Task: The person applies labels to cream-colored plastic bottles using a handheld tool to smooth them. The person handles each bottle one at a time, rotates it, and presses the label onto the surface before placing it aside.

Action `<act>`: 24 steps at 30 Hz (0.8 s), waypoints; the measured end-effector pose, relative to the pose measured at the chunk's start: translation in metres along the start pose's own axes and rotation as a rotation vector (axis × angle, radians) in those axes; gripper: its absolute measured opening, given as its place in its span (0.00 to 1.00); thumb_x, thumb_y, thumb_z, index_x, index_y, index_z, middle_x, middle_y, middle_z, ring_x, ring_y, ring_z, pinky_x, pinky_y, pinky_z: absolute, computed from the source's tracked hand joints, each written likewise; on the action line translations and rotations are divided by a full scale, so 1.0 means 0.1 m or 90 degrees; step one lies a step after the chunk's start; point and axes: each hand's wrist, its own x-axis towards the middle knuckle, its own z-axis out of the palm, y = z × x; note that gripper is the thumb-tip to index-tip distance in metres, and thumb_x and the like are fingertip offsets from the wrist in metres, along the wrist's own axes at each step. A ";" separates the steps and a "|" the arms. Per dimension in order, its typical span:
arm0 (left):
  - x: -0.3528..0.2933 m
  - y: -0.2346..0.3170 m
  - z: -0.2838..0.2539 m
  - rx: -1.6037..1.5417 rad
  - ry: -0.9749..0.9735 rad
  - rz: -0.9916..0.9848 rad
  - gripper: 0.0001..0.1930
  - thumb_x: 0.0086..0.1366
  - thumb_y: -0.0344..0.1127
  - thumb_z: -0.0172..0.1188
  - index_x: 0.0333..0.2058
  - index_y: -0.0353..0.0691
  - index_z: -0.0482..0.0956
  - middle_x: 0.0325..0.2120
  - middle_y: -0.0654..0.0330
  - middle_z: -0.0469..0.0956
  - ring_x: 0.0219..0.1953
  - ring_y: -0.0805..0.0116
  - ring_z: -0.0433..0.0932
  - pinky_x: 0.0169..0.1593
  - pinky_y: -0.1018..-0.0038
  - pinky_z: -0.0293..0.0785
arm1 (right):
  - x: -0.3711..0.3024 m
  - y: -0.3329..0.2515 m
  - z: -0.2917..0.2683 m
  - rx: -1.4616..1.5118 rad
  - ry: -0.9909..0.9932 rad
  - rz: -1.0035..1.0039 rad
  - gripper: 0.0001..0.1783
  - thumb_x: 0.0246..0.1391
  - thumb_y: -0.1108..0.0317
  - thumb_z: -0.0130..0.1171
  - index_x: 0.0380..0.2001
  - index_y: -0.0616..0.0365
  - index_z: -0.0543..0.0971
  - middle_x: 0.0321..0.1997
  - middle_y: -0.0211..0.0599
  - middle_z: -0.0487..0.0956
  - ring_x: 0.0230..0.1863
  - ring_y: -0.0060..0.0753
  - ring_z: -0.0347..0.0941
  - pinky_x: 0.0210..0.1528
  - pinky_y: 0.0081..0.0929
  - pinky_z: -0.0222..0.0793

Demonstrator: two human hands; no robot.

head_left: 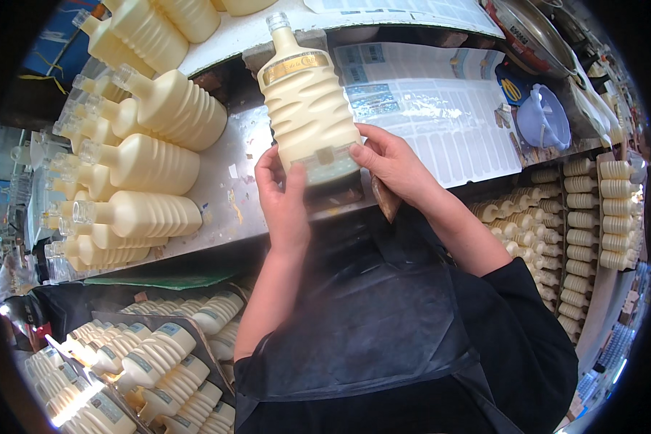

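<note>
A cream glass bottle (309, 119) with wavy ribs and a clear neck is held between my hands, its neck pointing away from me. A gold label (294, 66) lies across its shoulder. Near the base is a pale, partly see-through strip label (325, 160). My left hand (285, 197) grips the lower left side, thumb on the front by the strip. On the lower right side my right hand (396, 163) grips it, thumb at the strip's end. Below the right palm juts a flat brown pointed piece (387, 199), apparently tucked in that hand; its kind is unclear.
Several unlabelled cream bottles (168, 108) lie stacked at the left of the metal bench (235, 192). Label sheets (434, 119) cover its right side, beside a lilac bucket (544, 119). Racked bottles (166, 362) stand low left; more bottles (535, 224) fill racks at right.
</note>
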 end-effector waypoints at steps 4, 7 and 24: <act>0.00 0.01 -0.01 -0.003 0.006 -0.010 0.25 0.72 0.33 0.61 0.63 0.36 0.63 0.59 0.55 0.69 0.60 0.67 0.67 0.66 0.67 0.63 | 0.01 -0.02 -0.02 0.010 -0.006 -0.005 0.28 0.66 0.59 0.62 0.64 0.63 0.74 0.43 0.37 0.83 0.43 0.23 0.77 0.48 0.25 0.75; 0.01 0.00 -0.01 0.009 0.008 -0.007 0.26 0.72 0.33 0.61 0.63 0.36 0.63 0.59 0.55 0.69 0.61 0.67 0.67 0.66 0.67 0.63 | -0.01 -0.08 -0.02 -0.013 -0.005 0.028 0.27 0.66 0.59 0.62 0.63 0.62 0.75 0.42 0.36 0.83 0.43 0.22 0.76 0.48 0.24 0.74; 0.00 0.00 -0.05 -0.029 -0.014 -0.020 0.24 0.75 0.35 0.54 0.65 0.36 0.62 0.60 0.54 0.68 0.62 0.65 0.66 0.69 0.66 0.60 | -0.03 -0.24 -0.49 0.182 0.080 0.061 0.15 0.67 0.71 0.55 0.54 0.63 0.77 0.48 0.34 0.81 0.47 0.23 0.78 0.52 0.23 0.74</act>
